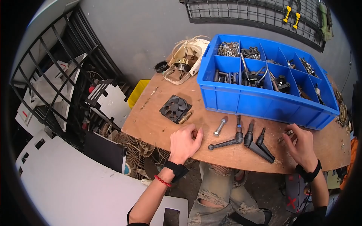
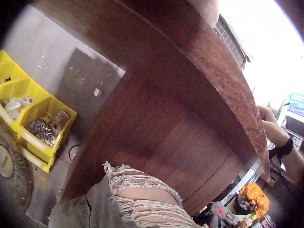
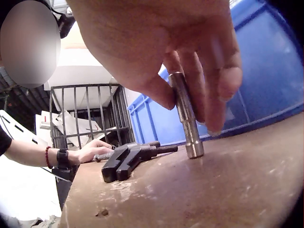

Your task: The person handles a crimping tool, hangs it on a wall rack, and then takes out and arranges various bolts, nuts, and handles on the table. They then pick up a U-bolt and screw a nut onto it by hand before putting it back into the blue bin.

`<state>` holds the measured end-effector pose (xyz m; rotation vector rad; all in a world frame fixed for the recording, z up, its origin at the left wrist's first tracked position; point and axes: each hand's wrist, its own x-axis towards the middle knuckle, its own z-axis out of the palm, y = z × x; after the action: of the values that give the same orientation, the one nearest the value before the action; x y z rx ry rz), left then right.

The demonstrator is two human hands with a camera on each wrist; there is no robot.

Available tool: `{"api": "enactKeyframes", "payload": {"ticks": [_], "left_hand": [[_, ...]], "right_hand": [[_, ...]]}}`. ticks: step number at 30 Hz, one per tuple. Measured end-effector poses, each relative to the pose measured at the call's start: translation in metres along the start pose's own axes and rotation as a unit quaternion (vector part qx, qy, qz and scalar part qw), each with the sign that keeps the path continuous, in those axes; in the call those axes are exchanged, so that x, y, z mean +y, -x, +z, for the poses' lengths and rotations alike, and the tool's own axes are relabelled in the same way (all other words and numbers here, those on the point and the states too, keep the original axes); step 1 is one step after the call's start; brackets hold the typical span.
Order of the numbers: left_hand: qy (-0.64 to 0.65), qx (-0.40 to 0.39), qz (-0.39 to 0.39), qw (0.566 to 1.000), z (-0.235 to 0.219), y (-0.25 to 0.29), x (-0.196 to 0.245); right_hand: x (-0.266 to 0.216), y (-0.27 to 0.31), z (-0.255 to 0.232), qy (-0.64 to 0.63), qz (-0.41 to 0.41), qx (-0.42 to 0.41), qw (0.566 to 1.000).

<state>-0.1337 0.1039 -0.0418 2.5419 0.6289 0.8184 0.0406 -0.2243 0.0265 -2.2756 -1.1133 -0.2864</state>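
My right hand (image 1: 303,145) is over the right part of the table, thumb and fingers around a stepped metal pin (image 3: 188,121). The pin stands slightly tilted, its lower end right at the tabletop. My left hand (image 1: 183,142) rests at the table's front edge, fingers loosely bent, holding nothing. Just beyond it lie a brass-coloured fitting (image 1: 186,117) and a black cooling fan (image 1: 175,109). Between the hands are a silver bolt (image 1: 220,126) and three black clamping levers, one lying left (image 1: 228,142), another in the middle (image 1: 253,142) and a third to its right (image 1: 266,146).
A blue divided bin (image 1: 241,100) with sorted hardware stands behind the levers. At the back left sit a white housing with a motor (image 1: 183,66) and a small black cup (image 1: 161,67). Yellow bins (image 2: 35,123) stand below the wooden table (image 1: 151,124).
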Motion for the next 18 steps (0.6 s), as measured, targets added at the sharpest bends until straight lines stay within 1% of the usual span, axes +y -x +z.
{"api": "enactKeyframes", "payload": {"ticks": [2,11,14,17,18], "left_hand": [[0.001,0.001,0.001,1.0,-0.001,0.0,0.001],[-0.001,0.0,0.003,1.0,0.0,0.0,-0.001],[-0.004,-0.002,0.003,1.0,0.0,0.0,0.0],[0.0,-0.002,0.001,1.0,0.0,0.0,0.0],[0.0,-0.002,0.0,1.0,0.0,0.0,0.0]], "right_hand": [[-0.001,-0.002,-0.001,0.009,-0.008,-0.005,1.0],[0.0,-0.004,-0.001,0.023,0.016,-0.029,0.999],[-0.002,-0.007,-0.004,0.038,0.022,-0.049,0.998],[-0.004,-0.012,-0.006,0.06,0.019,-0.06,0.996],[-0.005,-0.014,-0.006,0.057,0.006,-0.058,0.997]]}}
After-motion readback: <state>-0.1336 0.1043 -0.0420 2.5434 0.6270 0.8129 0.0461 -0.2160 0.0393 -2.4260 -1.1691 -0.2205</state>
